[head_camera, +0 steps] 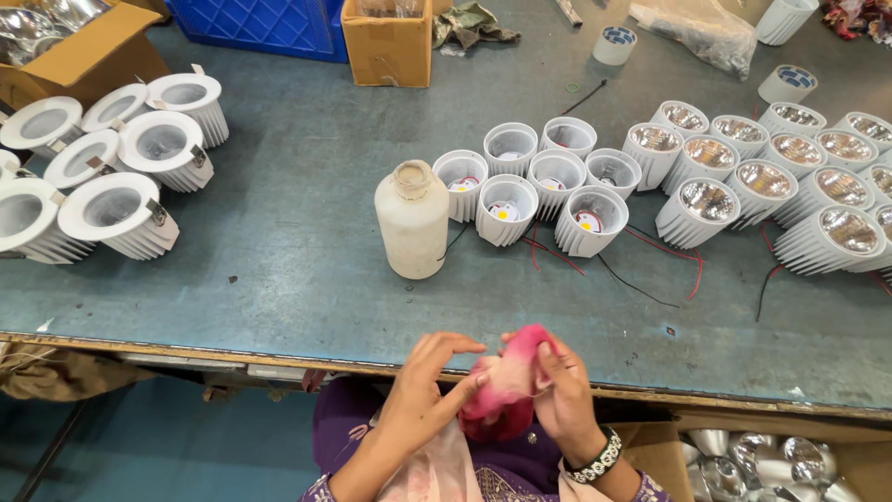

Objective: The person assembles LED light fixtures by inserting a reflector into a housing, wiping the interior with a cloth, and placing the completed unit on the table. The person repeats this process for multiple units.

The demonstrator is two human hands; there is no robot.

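At the table edge: both my hands are low, close to my body, just over the near rim of the blue-grey table (279, 279).
Left hand: my left hand (420, 386) has the fingers bent and a little apart; the fingertips touch the pink and white cloth (506, 386) from the left side.
Right hand: my right hand (562, 395) is closed around the cloth from the right, thumb on top. It wears a beaded bracelet (599, 457) at the wrist.
Cloth: a crumpled bundle, pink outside and pale in the middle, between the two hands and not on the table. I cannot tell if something is wrapped inside it.
Bottle: a white plastic bottle (412, 221) stands upright in front of me, near the hands; I see no cap on its neck.
Open lamp housings: a group of white housings (539, 186) with red and black wires (650, 265) is just right of the bottle.
Finished lamps: housings with shiny reflectors (771, 186) are far right; wide white rings (111, 167) are far left.
Risk, bottle: I think a careless reach with my hand could knock the bottle over, and its content would run toward the wires.
Risk, cloth: my left hand holds only with fingertips, so the cloth could slip down to my lap.
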